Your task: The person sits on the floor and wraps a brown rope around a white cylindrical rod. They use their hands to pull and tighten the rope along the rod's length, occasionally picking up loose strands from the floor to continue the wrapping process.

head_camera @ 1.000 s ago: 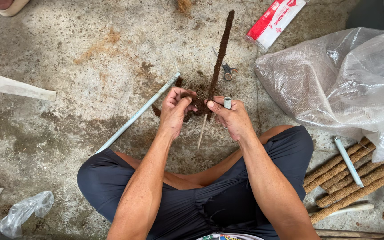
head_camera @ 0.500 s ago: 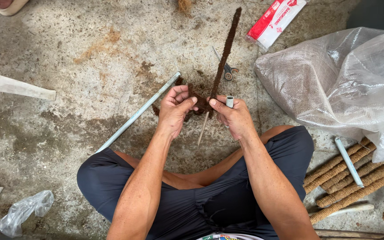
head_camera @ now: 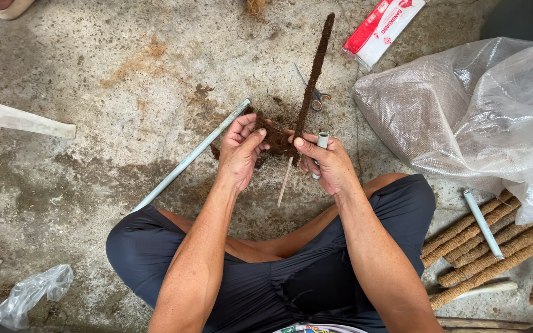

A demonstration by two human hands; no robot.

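From the head view, your left hand [head_camera: 240,153] is pinched shut around a clump of dark brown coconut fibre [head_camera: 274,137], thumb pressing it in, right up against the long thin stick wrapped in brown fibre [head_camera: 313,73]. Your right hand [head_camera: 328,165] is closed on that stick's lower part, thumb on top, and it's also got a short grey tube [head_camera: 321,143] tucked between the fingers. The wrapped stick angles up and away from your grip, while its bare pale end pokes down below both hands. Just beyond the fibre clump a long grey metal rod [head_camera: 187,158] lies on the concrete floor [head_camera: 94,92], and small scissors [head_camera: 316,97] sit just past your right hand. Off to the right of your grip: a clear plastic sack [head_camera: 464,117] and a pile of finished fibre-wrapped sticks [head_camera: 495,246].
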